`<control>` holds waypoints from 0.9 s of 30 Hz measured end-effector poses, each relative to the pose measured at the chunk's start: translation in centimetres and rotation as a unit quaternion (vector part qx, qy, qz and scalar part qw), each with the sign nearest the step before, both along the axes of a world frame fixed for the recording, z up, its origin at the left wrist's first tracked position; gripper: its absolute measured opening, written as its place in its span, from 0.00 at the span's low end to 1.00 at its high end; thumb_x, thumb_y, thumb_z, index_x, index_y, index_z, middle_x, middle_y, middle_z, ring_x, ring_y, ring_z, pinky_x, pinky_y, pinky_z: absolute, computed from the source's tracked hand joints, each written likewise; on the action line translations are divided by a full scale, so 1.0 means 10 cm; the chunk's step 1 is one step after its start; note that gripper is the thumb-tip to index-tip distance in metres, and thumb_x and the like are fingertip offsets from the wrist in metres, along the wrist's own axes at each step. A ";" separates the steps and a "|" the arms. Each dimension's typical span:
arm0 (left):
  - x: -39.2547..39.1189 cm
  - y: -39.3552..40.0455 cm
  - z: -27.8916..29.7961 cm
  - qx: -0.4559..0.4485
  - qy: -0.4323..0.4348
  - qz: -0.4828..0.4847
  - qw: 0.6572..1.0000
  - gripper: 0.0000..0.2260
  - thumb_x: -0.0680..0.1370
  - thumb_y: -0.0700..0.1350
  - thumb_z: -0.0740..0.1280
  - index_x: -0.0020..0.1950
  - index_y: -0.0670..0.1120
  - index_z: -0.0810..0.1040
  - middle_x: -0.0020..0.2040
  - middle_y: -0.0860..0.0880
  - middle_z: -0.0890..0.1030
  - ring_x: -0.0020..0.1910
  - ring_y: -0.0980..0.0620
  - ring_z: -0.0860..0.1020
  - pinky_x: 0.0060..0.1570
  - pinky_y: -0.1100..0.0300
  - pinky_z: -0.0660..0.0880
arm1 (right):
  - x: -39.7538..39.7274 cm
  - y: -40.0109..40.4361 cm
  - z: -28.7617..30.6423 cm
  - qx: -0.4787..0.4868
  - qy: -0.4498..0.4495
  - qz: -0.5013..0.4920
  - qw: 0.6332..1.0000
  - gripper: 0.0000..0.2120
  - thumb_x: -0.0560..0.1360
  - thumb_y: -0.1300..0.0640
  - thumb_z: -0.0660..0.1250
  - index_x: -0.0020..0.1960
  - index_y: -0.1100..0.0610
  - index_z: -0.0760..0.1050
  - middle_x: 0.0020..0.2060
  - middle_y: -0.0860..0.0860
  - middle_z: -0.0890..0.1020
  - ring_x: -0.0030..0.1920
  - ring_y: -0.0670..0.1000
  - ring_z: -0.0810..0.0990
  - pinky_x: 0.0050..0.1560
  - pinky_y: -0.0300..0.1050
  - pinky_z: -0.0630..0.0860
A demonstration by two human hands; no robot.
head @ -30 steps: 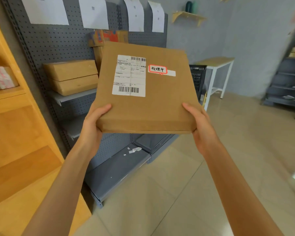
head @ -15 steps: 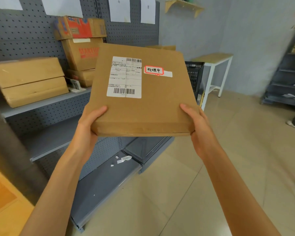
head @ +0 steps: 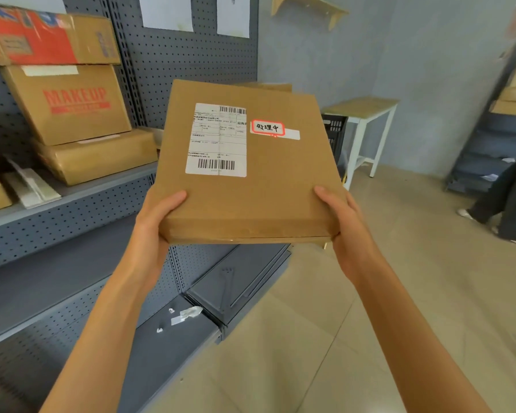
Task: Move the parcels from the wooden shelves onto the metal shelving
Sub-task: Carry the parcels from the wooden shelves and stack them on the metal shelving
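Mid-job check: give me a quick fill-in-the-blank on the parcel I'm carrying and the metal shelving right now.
1. The flat parcel is held by ____ hands, the left hand and right hand at its near corners.
2. The box on the metal shelving reads ____ in red.
3. The barcode label sits on the parcel's ____ face.
Missing words: both; MAKEUP; top
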State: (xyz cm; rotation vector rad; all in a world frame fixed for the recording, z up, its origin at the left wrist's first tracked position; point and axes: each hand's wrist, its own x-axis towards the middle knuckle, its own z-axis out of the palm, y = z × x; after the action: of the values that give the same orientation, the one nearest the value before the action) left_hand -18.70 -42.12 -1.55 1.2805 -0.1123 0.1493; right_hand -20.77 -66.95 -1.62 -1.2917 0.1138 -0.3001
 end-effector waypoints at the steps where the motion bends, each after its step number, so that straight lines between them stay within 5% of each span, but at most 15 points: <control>1: 0.13 -0.07 -0.02 0.003 0.001 0.003 1.000 0.25 0.68 0.50 0.67 0.65 0.50 0.73 0.52 0.58 0.82 0.52 0.59 0.80 0.48 0.61 0.73 | 0.15 -0.07 -0.02 0.000 0.003 0.004 1.000 0.27 0.68 0.47 0.73 0.65 0.47 0.73 0.57 0.45 0.82 0.56 0.46 0.80 0.57 0.44 0.75; 17: 2.19 -1.32 -0.06 -0.023 0.013 0.132 0.991 0.29 0.67 0.51 0.68 0.68 0.51 0.71 0.57 0.56 0.81 0.56 0.57 0.78 0.49 0.60 0.72 | 2.93 -1.28 0.05 -0.018 0.008 0.144 0.989 0.19 0.73 0.51 0.70 0.63 0.48 0.74 0.54 0.46 0.83 0.53 0.46 0.81 0.53 0.44 0.76; 27: 3.33 -1.49 -0.09 -0.004 0.009 0.198 0.980 0.28 0.68 0.52 0.67 0.69 0.52 0.71 0.59 0.56 0.80 0.57 0.58 0.78 0.45 0.63 0.75 | 4.48 -1.34 -0.04 0.003 0.033 0.216 0.976 0.21 0.72 0.51 0.71 0.64 0.48 0.74 0.54 0.45 0.83 0.55 0.47 0.81 0.57 0.46 0.76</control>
State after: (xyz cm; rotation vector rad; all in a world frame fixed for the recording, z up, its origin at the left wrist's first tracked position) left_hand 14.59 -57.04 -2.46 1.2848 0.1612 0.4781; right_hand 24.06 -80.32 -2.01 -1.2846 -0.1103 0.1153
